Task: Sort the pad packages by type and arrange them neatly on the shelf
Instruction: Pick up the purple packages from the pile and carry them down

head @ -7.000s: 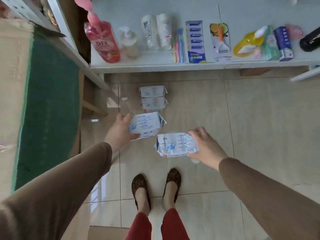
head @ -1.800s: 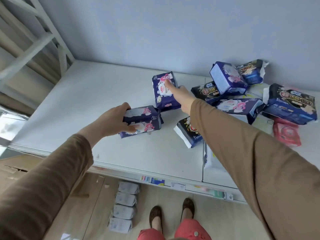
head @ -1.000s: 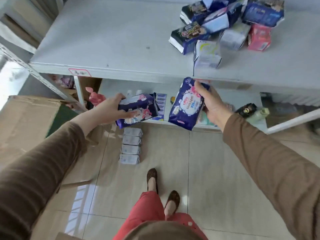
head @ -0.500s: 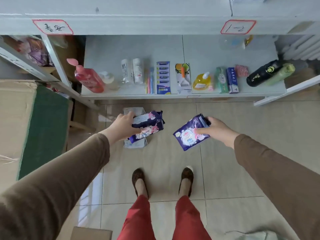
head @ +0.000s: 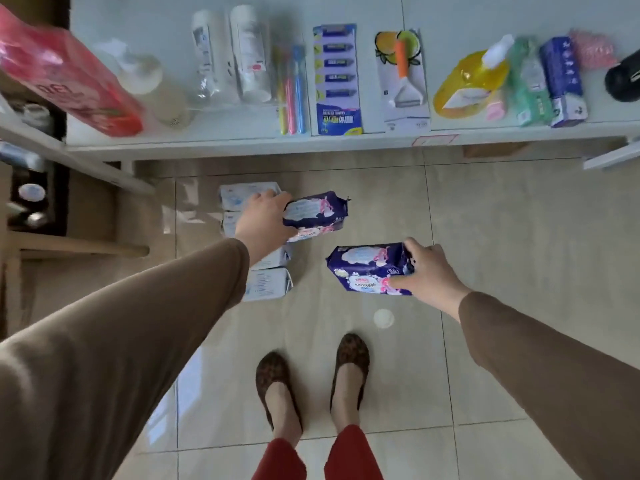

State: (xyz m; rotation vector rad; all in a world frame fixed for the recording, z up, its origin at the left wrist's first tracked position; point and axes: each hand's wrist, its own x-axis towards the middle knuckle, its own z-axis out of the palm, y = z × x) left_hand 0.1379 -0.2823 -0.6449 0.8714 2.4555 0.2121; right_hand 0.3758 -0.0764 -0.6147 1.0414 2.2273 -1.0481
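My left hand (head: 265, 221) grips a purple pad package with pink flowers (head: 317, 213), low over the floor. Just below and left of it lies a row of white-and-blue pad packages (head: 266, 284) on the tiles, partly hidden by my left arm. My right hand (head: 427, 271) holds a second purple pad package (head: 369, 268) by its right end, a little nearer to me and to the right of the white row. The upper shelf with the rest of the packages is out of view.
The low white shelf (head: 311, 145) carries a pink pump bottle (head: 69, 77), tubes, toothbrushes (head: 291, 88), a blue razor card (head: 337, 79), a yellow bottle (head: 471, 81) and tissue packs. My feet (head: 311, 382) stand on beige tiles. A wooden frame (head: 76, 245) is at left.
I have bent lower and both hands have carried the purple packages down toward the floor beside the white row. The view has closed in on the low shelf.
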